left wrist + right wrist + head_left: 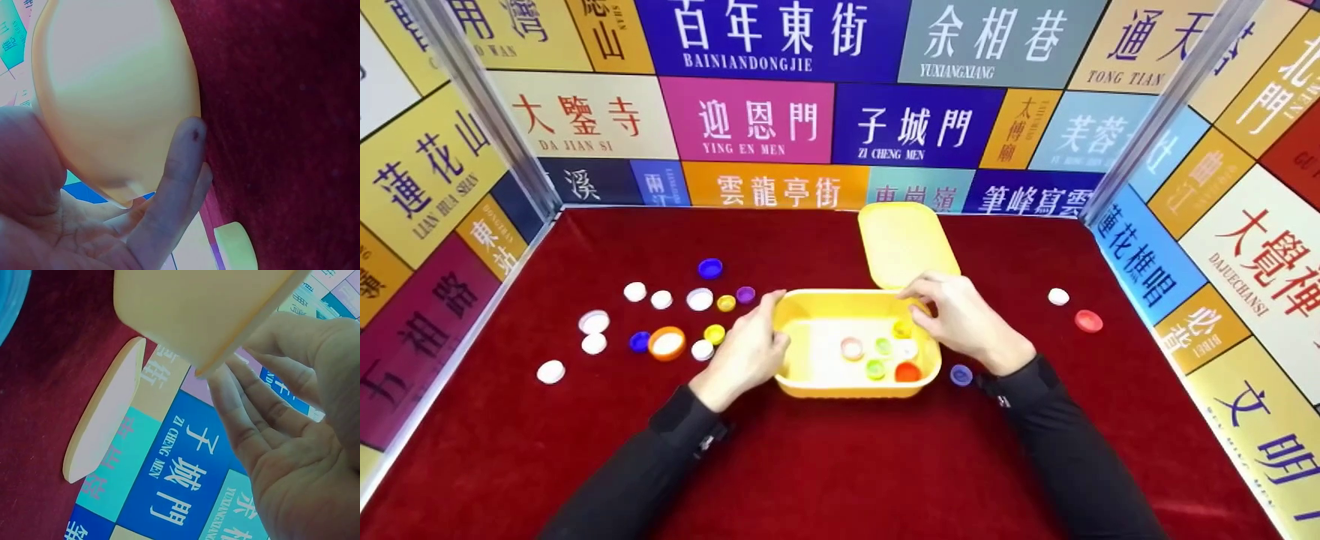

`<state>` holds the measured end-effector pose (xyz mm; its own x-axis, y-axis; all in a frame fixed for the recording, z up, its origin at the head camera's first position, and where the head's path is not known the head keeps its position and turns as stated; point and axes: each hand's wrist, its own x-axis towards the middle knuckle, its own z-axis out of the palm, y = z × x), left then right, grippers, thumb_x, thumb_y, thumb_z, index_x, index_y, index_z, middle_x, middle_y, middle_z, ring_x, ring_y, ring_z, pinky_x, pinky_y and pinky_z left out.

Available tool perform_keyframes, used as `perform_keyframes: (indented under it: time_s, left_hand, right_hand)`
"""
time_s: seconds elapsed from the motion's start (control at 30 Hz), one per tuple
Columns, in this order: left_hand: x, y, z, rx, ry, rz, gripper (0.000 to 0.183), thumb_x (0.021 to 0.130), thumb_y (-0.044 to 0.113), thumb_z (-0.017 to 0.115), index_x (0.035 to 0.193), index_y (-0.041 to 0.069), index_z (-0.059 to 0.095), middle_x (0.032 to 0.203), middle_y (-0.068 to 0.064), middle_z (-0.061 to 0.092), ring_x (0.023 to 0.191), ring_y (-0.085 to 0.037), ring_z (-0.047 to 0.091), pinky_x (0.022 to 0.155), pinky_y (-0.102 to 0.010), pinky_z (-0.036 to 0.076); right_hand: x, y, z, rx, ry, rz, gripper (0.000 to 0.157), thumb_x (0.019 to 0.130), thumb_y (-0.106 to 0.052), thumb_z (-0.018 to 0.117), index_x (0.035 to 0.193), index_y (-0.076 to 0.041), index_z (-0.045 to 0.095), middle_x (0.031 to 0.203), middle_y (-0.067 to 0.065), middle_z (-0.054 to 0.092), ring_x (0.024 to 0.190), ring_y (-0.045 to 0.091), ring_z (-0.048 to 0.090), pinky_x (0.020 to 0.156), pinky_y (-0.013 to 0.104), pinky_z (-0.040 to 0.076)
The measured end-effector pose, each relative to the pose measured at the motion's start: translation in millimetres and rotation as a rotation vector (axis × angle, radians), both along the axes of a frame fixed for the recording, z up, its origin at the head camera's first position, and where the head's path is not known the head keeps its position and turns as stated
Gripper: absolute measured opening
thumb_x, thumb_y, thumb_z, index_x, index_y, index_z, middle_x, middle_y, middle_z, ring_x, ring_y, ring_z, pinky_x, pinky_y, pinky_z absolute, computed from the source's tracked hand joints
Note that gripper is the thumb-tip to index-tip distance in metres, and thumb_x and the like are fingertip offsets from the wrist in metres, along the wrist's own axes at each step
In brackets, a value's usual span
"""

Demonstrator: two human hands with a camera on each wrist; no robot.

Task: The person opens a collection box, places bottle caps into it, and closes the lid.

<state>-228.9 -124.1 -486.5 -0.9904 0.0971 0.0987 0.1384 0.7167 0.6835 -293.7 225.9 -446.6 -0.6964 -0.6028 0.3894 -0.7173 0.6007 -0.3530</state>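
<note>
A yellow plastic box [855, 391] sits on the red cloth with several small bottle caps inside, among them a red cap [907, 372] and a green cap [875, 369]. My left hand [750, 341] grips its left end, fingers along the outer wall [118, 112] and thumb at the rim. At the back right corner, my right hand [964, 319] has its fingers and thumb around the rim [247, 332]. Just behind that corner lies the flat yellow lid [909, 244]. Beside my left hand, a white cap [703, 350] and a yellow cap [714, 334] lie on the cloth.
Several more caps are scattered at the left, including an orange cap [667, 343] and a blue cap [709, 268]. A bluish cap [961, 375] lies right of the box; a red cap [1088, 321] and a white cap [1058, 297] are farther right. Printed panels [757, 120] wall the table.
</note>
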Motion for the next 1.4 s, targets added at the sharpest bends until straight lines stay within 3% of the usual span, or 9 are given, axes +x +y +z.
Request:
perform_keyframes:
  time_s: [0.27,0.6,0.73,0.97,1.17,1.4]
  left_hand:
    - [0.0,1.4,0.3,0.002,-0.004,-0.001,0.068,0.109,0.007,0.066,0.174,0.005,0.046,0.161,-0.024,0.070,0.125,-0.039,0.076,0.114,-0.056,0.064]
    - [0.2,2.0,-0.7,0.005,0.009,-0.003,0.067,0.108,0.006,0.067,0.172,0.004,0.047,0.160,-0.025,0.070,0.125,-0.040,0.077,0.113,-0.056,0.064]
    - [0.7,1.0,-0.9,0.002,0.017,-0.003,0.068,0.108,0.005,0.067,0.172,0.004,0.048,0.159,-0.025,0.071,0.122,-0.040,0.077,0.111,-0.056,0.065]
    - [0.7,0.7,-0.4,0.000,0.008,0.001,0.067,0.108,0.006,0.068,0.173,0.005,0.048,0.161,-0.024,0.070,0.128,-0.040,0.077,0.115,-0.056,0.064]
    - [1.1,1.2,-0.1,0.006,0.006,0.002,0.067,0.109,0.006,0.067,0.173,0.005,0.047,0.163,-0.024,0.069,0.131,-0.040,0.076,0.116,-0.056,0.063]
    - [0.2,0.0,0.0,0.003,0.010,0.007,0.067,0.109,0.007,0.068,0.173,0.005,0.047,0.162,-0.023,0.069,0.130,-0.040,0.077,0.117,-0.057,0.063]
  right_hand:
    - [-15.3,15.6,-3.0,-0.068,0.005,-0.071,0.020,0.100,0.000,0.085,0.120,-0.001,0.088,0.114,0.018,0.084,0.104,0.038,0.081,0.094,0.053,0.070]
    - [-44.0,69.7,-11.4,-0.093,-0.086,-0.305,0.034,0.099,0.000,0.081,0.133,0.003,0.083,0.125,0.029,0.078,0.112,0.046,0.081,0.097,0.060,0.070]
    - [-53.7,90.2,-17.7,-0.065,-0.100,-0.370,0.037,0.101,-0.004,0.081,0.137,0.001,0.081,0.129,0.031,0.075,0.117,0.048,0.076,0.099,0.061,0.065]
    - [-64.1,120.9,-20.9,0.013,-0.171,-0.490,0.048,0.103,-0.012,0.079,0.148,0.004,0.074,0.151,0.039,0.063,0.145,0.059,0.056,0.126,0.073,0.046]
    - [-67.4,140.3,-23.3,0.094,-0.267,-0.635,0.058,0.106,-0.023,0.077,0.158,0.001,0.067,0.166,0.039,0.051,0.152,0.067,0.043,0.117,0.085,0.047]
    - [-70.2,153.1,-25.1,0.168,-0.334,-0.699,0.064,0.107,-0.026,0.073,0.161,0.005,0.061,0.164,0.046,0.047,0.146,0.073,0.043,0.114,0.088,0.046]
